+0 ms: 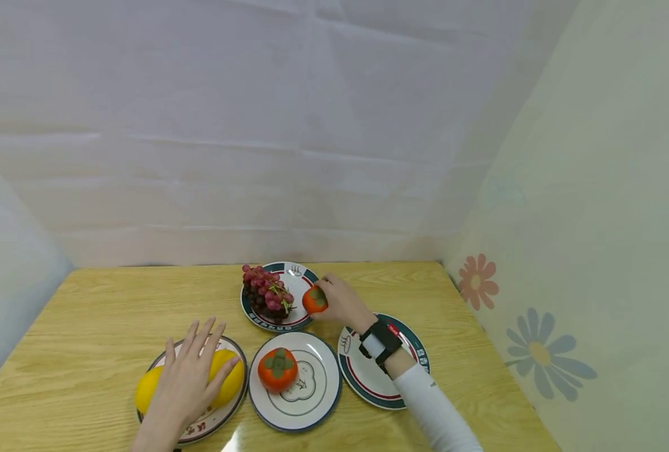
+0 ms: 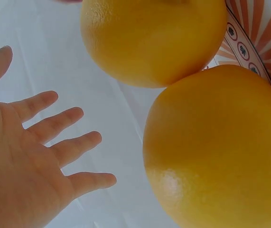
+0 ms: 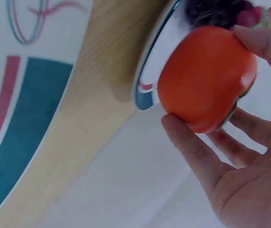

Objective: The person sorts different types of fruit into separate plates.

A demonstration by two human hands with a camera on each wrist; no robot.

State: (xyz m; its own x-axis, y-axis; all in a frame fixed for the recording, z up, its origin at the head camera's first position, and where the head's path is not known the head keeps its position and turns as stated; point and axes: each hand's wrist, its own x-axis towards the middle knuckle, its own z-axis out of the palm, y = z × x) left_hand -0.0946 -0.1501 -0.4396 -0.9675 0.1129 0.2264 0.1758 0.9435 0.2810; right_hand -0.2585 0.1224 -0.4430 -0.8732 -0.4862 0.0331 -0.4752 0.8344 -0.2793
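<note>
with the middle plate (image 1: 320,402) as landmark: rests on the table (image 1: 85,326) and bears one persimmon (image 1: 277,371); has, to its left, a second plate (image 1: 221,417) holding two fruits (image 1: 231,384) beneath the left hand (image 1: 190,380); behind it, a third plate (image 1: 299,285) bearing grapes (image 1: 267,292), plus the other persimmon (image 1: 313,301) in the right hand (image 1: 341,304); to its right, a fourth plate (image 1: 362,376) under the right wrist (image 1: 400,364).

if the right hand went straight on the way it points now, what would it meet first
Probably the red and dark grapes on the far plate; the persimmon in the right hand would touch them before the fingers. Height is unclear, so it might pass above.
</note>
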